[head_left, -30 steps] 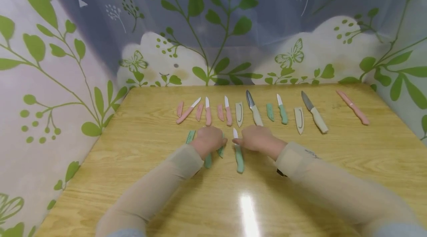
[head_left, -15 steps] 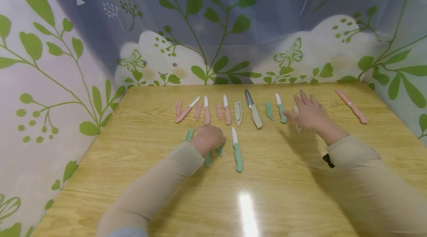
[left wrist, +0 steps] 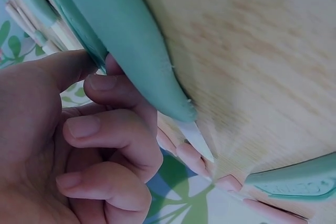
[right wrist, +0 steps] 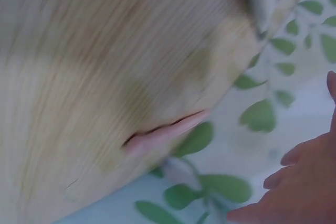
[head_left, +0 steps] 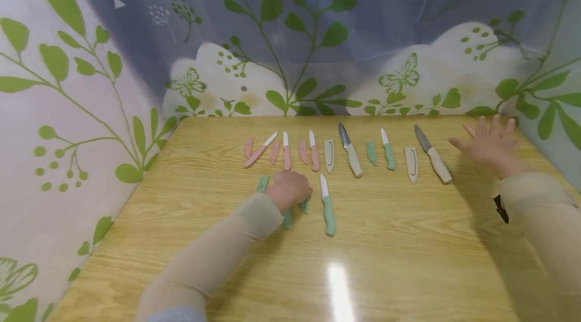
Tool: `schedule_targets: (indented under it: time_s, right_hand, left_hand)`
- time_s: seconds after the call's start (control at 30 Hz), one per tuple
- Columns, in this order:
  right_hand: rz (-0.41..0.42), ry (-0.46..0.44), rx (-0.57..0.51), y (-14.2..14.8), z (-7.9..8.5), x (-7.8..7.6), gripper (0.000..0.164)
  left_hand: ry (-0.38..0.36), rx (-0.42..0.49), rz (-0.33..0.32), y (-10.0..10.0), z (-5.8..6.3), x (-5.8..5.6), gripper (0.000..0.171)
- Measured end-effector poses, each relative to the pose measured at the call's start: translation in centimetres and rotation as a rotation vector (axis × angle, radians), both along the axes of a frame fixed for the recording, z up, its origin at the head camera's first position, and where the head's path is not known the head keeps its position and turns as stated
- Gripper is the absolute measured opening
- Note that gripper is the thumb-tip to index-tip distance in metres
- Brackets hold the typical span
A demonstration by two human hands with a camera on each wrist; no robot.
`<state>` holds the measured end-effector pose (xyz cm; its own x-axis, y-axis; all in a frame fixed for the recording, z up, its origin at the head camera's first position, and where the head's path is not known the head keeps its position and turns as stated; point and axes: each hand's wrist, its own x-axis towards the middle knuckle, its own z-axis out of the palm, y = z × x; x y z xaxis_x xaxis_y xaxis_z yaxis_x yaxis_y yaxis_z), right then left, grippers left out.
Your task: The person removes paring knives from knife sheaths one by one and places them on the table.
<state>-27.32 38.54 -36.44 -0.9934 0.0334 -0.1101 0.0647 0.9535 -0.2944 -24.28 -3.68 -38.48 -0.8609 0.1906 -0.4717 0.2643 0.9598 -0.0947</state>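
In the head view, my left hand (head_left: 289,191) is low over the table with curled fingers. Its thumb and forefinger pinch a green knife sheath (left wrist: 79,22) in the left wrist view, beside a green-handled paring knife (left wrist: 123,35) whose white blade points away. The hand covers most of that knife in the head view. Another green-handled paring knife (head_left: 329,213) lies to its right. My right hand (head_left: 492,145), fingers spread, hovers at the far right above a pink knife (right wrist: 163,135), which it mostly hides from the head camera.
A back row holds pink-handled knives (head_left: 287,155) with pink sheaths (head_left: 275,152), cream-handled knives (head_left: 354,161) with cream sheaths (head_left: 411,165), and a green-handled knife (head_left: 388,155) with its green sheath (head_left: 371,153). Another green sheath (head_left: 263,184) lies left of my left hand. Patterned cloth (head_left: 254,85) borders the table.
My right hand has left the spot beside the middle green-handled knife and swept right, past the cream-handled knife, to above the pink knife. My left hand has stayed in place.
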Motion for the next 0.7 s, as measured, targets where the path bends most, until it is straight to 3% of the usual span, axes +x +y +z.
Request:
schedule_targets:
  time_s: [0.23, 0.43, 0.7]
  right_hand:
    - [-0.092, -0.056, -0.023, 2.9, -0.5, 0.4, 0.113]
    - [-0.079, -0.101, -0.081, 4.8, -2.2, 0.4, 0.110]
    - [-0.088, -0.092, -0.055, 5.7, -2.8, 0.2, 0.107]
  left_hand:
    - [-0.002, 0.008, -0.009, 0.2, 0.1, 0.0, 0.043]
    - [0.003, -0.012, -0.033, 0.5, 0.0, -0.1, 0.041]
    - [0.003, -0.012, -0.037, 0.4, -0.1, 0.0, 0.043]
